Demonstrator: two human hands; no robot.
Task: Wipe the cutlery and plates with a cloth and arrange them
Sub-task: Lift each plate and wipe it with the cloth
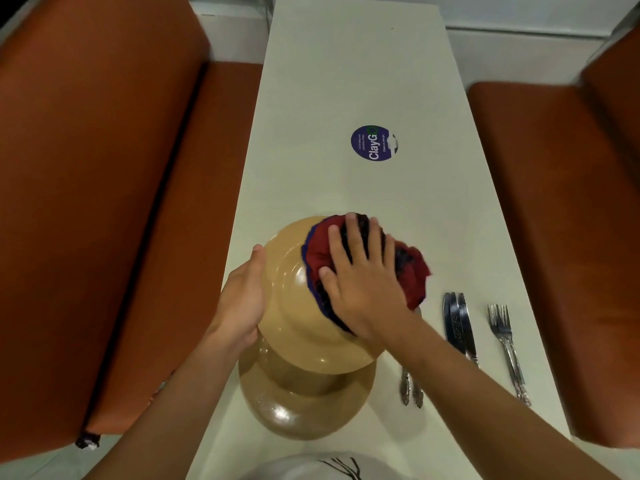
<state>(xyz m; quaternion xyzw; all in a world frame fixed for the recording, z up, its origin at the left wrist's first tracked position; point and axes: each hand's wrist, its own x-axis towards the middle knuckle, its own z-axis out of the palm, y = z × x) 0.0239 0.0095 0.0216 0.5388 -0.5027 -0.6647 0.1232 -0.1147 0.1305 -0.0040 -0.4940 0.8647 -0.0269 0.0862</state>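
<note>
A tan plate [294, 299] is held tilted above a second tan plate [304, 410] that lies flat on the bench. A crumpled red and dark blue cloth [322, 251] covers the upper plate's 1 o'clock side. At 3 o'clock lie two knives [456, 323] side by side, then two forks [504, 336].
</note>
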